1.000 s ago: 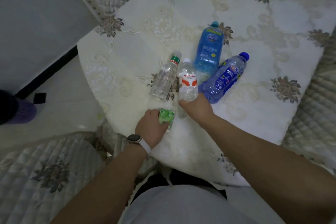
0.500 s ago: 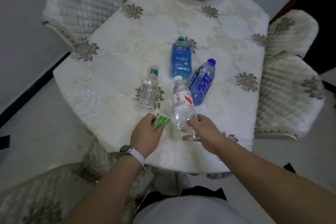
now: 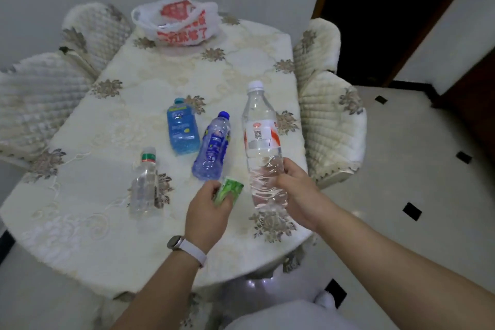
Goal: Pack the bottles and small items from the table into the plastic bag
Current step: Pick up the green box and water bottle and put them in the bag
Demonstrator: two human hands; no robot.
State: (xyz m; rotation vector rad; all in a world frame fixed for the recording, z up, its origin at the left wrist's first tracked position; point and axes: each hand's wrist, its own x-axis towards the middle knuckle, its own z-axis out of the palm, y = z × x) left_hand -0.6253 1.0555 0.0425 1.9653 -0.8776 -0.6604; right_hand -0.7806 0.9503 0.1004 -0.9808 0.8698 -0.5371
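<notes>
My right hand (image 3: 298,190) grips the lower part of a clear water bottle (image 3: 261,139) with a red and white label, held upright above the table's right side. My left hand (image 3: 207,213) holds a small green packet (image 3: 229,190) just above the cloth. Three bottles lie on the table (image 3: 107,249): a clear one with a green and red collar (image 3: 146,185), a flat blue one (image 3: 182,130) and a round blue one (image 3: 213,147). The white plastic bag (image 3: 182,21) with red print sits open at the table's far edge.
Quilted, cream-covered chairs stand at the left (image 3: 34,99), far left (image 3: 99,27) and right (image 3: 329,120) of the table. A tiled floor with black diamonds (image 3: 412,211) lies to the right, and a dark doorway (image 3: 380,2) is beyond.
My right hand has lifted the clear bottle off the table and stood it upright. My left hand has raised the green packet. The view has tilted up, showing the bag.
</notes>
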